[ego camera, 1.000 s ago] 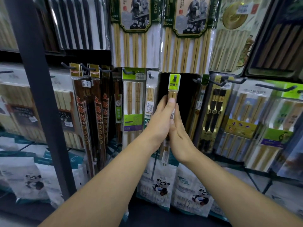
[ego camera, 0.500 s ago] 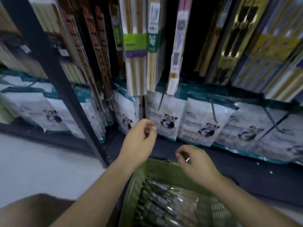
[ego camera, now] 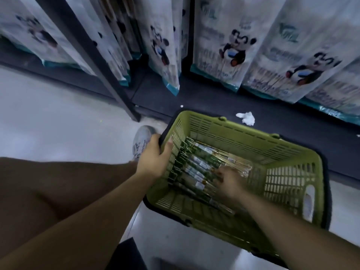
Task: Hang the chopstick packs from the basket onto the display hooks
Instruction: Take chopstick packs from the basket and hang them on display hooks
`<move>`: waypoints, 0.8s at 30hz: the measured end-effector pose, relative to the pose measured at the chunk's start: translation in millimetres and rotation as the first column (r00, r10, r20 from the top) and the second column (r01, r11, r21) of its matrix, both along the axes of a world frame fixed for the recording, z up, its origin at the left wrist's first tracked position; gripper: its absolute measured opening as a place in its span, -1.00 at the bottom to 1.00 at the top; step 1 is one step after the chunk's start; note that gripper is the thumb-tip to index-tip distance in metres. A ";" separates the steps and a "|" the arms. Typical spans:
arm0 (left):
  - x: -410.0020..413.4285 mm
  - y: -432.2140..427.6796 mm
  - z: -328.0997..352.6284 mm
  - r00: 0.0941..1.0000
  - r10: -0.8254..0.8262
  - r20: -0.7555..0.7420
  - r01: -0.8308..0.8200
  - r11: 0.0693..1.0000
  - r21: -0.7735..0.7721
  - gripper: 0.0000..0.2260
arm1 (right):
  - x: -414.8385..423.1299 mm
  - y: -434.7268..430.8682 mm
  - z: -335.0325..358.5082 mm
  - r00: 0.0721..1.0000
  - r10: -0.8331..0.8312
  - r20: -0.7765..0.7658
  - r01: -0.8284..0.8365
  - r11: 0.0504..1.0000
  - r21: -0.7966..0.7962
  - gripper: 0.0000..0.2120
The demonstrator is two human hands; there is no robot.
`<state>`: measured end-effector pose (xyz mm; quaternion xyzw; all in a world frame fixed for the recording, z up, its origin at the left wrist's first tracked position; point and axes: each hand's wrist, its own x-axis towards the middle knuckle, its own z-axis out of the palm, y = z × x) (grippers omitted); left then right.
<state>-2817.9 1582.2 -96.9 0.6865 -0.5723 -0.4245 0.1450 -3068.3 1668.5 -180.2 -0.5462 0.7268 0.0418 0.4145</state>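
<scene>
A green plastic basket (ego camera: 253, 142) stands on the floor in front of the rack. Several narrow chopstick packs (ego camera: 196, 164) with green labels lie side by side in it. My left hand (ego camera: 153, 157) grips the basket's left rim, thumb inside the wall. My right hand (ego camera: 228, 182) is down inside the basket with its fingers on the packs. It is blurred, so I cannot tell whether it holds one. The display hooks are out of view above.
White bags printed with pandas (ego camera: 231, 47) hang along the bottom of the rack. A black upright post (ego camera: 109, 80) comes down to the floor left of the basket. A crumpled white paper (ego camera: 246, 117) lies on the dark base ledge. My shoe (ego camera: 141, 141) is beside the basket.
My view has dropped from the hooks to the floor basket. Both hands left the pack hung on the hook; the left took hold of the basket rim and the right reached among the packs.
</scene>
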 end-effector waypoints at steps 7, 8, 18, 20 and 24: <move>-2.7 -3.6 -2.7 1.000 0.027 -0.005 -0.027 0.999 -0.031 -0.70 | 15.3 -0.4 -24.6 0.970 0.142 -0.199 -0.157 0.985 -0.066 -0.41; -2.7 -3.8 -2.9 1.000 0.022 -0.002 -0.022 0.999 -0.033 -0.70 | 17.2 -1.5 -27.2 0.967 0.150 -0.206 -0.165 0.985 -0.057 -0.41; -3.1 -5.1 -3.7 1.000 0.026 -0.016 -0.027 0.999 -0.031 -0.68 | 21.2 -2.1 -27.1 0.979 0.130 -0.159 -0.142 0.988 -0.062 -0.56; -2.4 -5.3 -4.7 1.000 0.025 -0.009 -0.025 0.999 -0.037 -0.68 | 22.1 -3.4 -25.5 0.977 0.145 -0.157 -0.152 0.988 -0.032 -0.62; -1.9 -5.6 -6.4 1.000 0.017 0.005 -0.017 0.999 -0.045 -0.72 | 20.4 -5.7 -23.8 0.984 0.107 -0.142 -0.110 0.994 -0.014 -0.74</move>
